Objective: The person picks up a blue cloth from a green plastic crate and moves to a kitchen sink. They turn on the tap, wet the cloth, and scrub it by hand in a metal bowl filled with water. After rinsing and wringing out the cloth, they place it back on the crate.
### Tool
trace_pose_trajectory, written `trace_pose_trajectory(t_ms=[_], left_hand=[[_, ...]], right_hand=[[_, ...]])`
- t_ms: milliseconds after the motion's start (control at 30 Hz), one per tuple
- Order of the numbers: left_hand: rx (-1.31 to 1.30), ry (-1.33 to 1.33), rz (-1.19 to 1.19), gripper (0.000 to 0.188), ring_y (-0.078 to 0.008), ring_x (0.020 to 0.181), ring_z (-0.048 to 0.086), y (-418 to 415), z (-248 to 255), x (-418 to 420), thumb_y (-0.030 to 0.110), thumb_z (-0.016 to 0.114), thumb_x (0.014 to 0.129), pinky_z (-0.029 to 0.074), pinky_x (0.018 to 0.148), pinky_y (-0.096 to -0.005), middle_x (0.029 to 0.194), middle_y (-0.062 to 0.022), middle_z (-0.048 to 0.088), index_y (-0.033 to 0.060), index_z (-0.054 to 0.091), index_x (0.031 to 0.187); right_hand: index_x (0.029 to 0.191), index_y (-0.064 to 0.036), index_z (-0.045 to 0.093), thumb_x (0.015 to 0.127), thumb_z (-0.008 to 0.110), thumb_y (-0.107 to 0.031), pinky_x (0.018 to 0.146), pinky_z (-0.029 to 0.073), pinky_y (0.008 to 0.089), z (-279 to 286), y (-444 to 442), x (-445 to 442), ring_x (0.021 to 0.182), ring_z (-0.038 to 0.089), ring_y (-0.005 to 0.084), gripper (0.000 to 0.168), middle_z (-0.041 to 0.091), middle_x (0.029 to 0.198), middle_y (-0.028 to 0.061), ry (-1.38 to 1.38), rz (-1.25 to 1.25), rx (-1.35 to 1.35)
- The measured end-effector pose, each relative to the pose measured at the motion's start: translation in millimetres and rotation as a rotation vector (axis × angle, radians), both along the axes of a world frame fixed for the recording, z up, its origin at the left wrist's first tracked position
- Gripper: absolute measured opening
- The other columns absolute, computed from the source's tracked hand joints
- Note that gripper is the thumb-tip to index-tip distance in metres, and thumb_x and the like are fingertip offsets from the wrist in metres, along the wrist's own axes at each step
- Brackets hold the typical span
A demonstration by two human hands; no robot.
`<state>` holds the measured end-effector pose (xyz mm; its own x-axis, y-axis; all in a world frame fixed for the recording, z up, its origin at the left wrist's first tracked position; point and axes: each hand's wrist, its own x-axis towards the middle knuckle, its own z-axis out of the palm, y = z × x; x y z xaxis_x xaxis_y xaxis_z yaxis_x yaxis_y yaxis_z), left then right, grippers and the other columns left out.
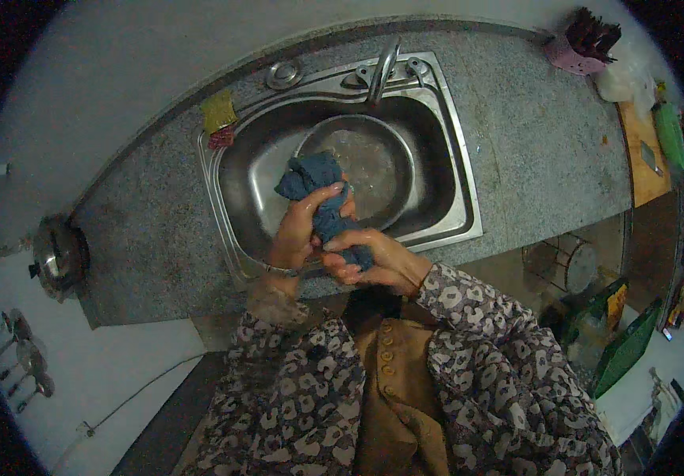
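A bunched blue-grey cloth (317, 172) is gripped in both hands over the front part of a stainless steel sink (264, 196). My left hand (297, 226) wraps around its middle, thumb on top, and a bracelet or watch band circles that wrist. Lower and to the right, my right hand (380, 256) closes on the cloth's near end. Behind and below the cloth, a round metal basin (372, 172) rests in the sink; it seems to hold some water. The hands and cloth hide its near left rim.
A faucet (383, 71) arches over the sink's back edge. On the left rim lie a yellow sponge (218, 112) and a red one (221, 137). A lidded metal pot (59, 259) stands far left. At far right are a wooden cutting board (645, 154) and a pink holder (577, 56).
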<state>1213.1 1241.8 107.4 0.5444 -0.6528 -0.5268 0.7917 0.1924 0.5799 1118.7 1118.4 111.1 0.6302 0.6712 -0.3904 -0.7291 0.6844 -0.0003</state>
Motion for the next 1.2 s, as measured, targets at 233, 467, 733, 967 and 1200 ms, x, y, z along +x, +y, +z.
trace_pose_trajectory(t_ms=[233, 467, 733, 967, 1200], left_hand=[[0.456, -0.277, 0.002, 0.021, -0.0149, 0.069, 0.06, -9.9, -20.6, -3.7, 0.025, 0.062, 0.092, 0.05, 0.061, -0.0297, 0.083, -0.0048, 0.06, 0.0056, 0.06, 0.099], [0.87, -1.07, -0.186, 0.038, -0.0411, 0.103, 0.058, -19.2, -87.8, 5.0, 0.029, 0.064, 0.089, 0.044, 0.089, -0.0447, 0.111, -0.0209, 0.063, 0.0001, 0.06, 0.114], [1.119, -0.698, -0.189, 0.046, -0.0407, 0.101, 0.061, -29.9, -132.7, -2.6, 0.036, 0.068, 0.083, 0.047, 0.087, -0.0441, 0.107, -0.0252, 0.064, -0.0052, 0.063, 0.105], [1.036, -0.389, -0.069, 0.051, -0.0351, 0.098, 0.061, -26.6, -85.1, -17.5, 0.042, 0.065, 0.087, 0.046, 0.086, -0.041, 0.103, -0.0235, 0.064, -0.0059, 0.063, 0.103], [0.681, -0.359, -0.02, 0.086, -0.0326, 0.115, 0.054, 6.0, -95.0, -16.8, 0.067, 0.046, 0.089, 0.047, 0.091, -0.0383, 0.129, -0.0181, 0.05, -0.0061, 0.044, 0.134]], right_hand=[[0.083, -0.004, 0.054, 0.083, 0.06, -0.019, 0.046, 0.031, 0.0247, -6.6, 1.7, 13.2, 0.054, 0.045, 0.0103, 0.015, 0.053, 0.07, 0.0028, -0.105, 0.186, -0.664], [0.086, 0.017, 0.062, 0.071, 0.073, -0.037, 0.071, 0.053, 0.0431, -128.7, 24.9, 15.5, 0.083, 0.068, 0.0345, 0.057, 0.068, 0.085, 0.0255, -0.208, 0.143, -1.249], [0.102, 0.012, 0.062, 0.07, 0.074, -0.039, 0.076, 0.054, 0.0428, -143.6, 9.9, 16.8, 0.09, 0.068, 0.0356, 0.061, 0.067, 0.094, 0.0276, -0.306, 0.372, -1.546], [0.135, 0.011, 0.03, 0.066, 0.073, -0.032, 0.077, 0.053, 0.048, -95.7, 6.7, 15.9, 0.086, 0.066, 0.0407, 0.093, 0.066, 0.088, 0.027, -0.635, 0.337, -1.843], [0.122, 0.007, 0.049, 0.068, 0.071, -0.028, 0.079, 0.052, 0.0474, -70.5, -3.2, 13.9, 0.087, 0.065, 0.0423, 0.069, 0.065, 0.093, 0.0276, -0.783, 0.506, -1.624]])
